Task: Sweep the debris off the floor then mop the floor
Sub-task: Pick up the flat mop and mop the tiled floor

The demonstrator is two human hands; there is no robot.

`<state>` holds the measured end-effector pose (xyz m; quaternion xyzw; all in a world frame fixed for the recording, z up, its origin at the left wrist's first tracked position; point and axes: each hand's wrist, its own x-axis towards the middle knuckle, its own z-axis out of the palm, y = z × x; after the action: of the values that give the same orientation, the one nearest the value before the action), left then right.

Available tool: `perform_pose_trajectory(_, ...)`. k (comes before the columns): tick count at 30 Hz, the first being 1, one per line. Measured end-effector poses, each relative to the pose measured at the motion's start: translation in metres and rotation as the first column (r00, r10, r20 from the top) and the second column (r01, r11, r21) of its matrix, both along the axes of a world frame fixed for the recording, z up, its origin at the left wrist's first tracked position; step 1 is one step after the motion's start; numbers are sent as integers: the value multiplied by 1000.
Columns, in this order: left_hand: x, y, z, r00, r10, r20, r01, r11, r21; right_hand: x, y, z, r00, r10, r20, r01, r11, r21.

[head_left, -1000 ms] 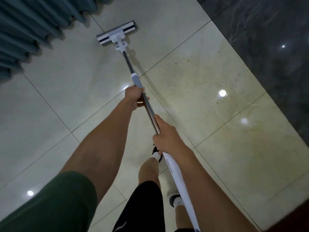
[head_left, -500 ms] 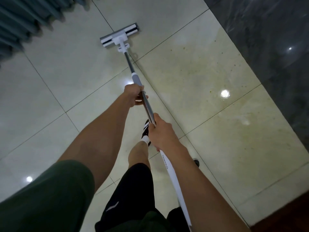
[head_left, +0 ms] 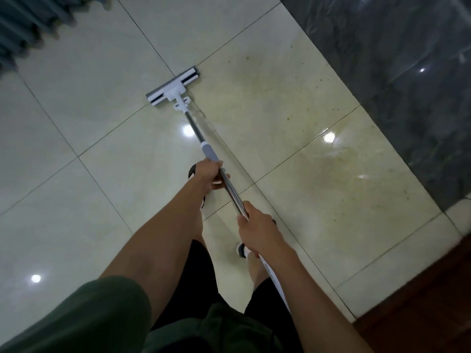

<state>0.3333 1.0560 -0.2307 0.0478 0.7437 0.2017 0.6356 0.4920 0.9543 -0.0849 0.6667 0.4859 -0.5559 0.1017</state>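
Both hands wrapped round the mop pole (head_left: 230, 188), left hand (head_left: 207, 174) ahead, right hand (head_left: 257, 231) behind. Mop head (head_left: 173, 88) sits flat mid-floor (head_left: 89, 85). Those specks (head_left: 300, 98) toward the dark wall-side edge could just get smeared around.

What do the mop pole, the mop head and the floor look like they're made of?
Mop pole: likely polished metal, given its mirror-like sheen.
Mop head: probably matte white plastic with a grey front strip.
Floor: glossy cream tiles, ceramic or stone, with sharp light reflections and grout lines.
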Motion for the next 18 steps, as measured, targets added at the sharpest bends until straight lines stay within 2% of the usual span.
perform_pose_trajectory(4,-7,7,0,999,31,-35,-31,999,13,-10,5,-1,1000,-11,-22,11,999,36)
perform_pose_trajectory(9,-51,46,-1,993,61,-98,-56,997,50,-53,43,-3,984,-137,-110,136,991,-15)
perform_pose_trajectory(18,-157,181,-6,995,-10,-100,19,996,88,-162,170,-24,905,-367,-212,352,930,-107)
